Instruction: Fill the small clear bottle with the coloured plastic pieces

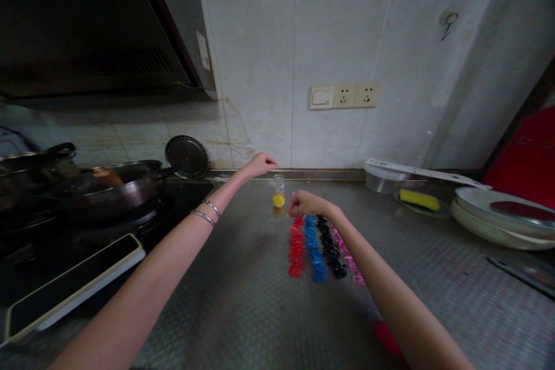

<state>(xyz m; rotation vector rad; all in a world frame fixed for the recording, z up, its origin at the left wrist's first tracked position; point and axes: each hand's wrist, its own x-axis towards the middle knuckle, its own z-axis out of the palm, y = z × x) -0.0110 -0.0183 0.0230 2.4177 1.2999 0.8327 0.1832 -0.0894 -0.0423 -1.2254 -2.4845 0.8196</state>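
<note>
A small clear jar (278,188) stands upright on the metal counter, with small yellow pieces (278,200) in its lower part. Just above and left of its mouth is my left hand (261,164), fingers pinched together; anything between them is too small to see. Low over the counter, right of the jar, my right hand (304,203) has its fingers closed and pointing down, contents hidden. It covers the far end of a row of red pieces (297,248). Beside that lie rows of blue pieces (315,251), black pieces (332,248) and pink ring-like pieces (347,251), partly behind my right forearm.
A stove with a pan (125,191) and a black-topped white device (76,283) is on the left. To the right are a plastic ladle (390,170), a yellow sponge (419,200), stacked dishes (498,225) and a dark knife-like utensil (520,277). A tiled wall rises behind.
</note>
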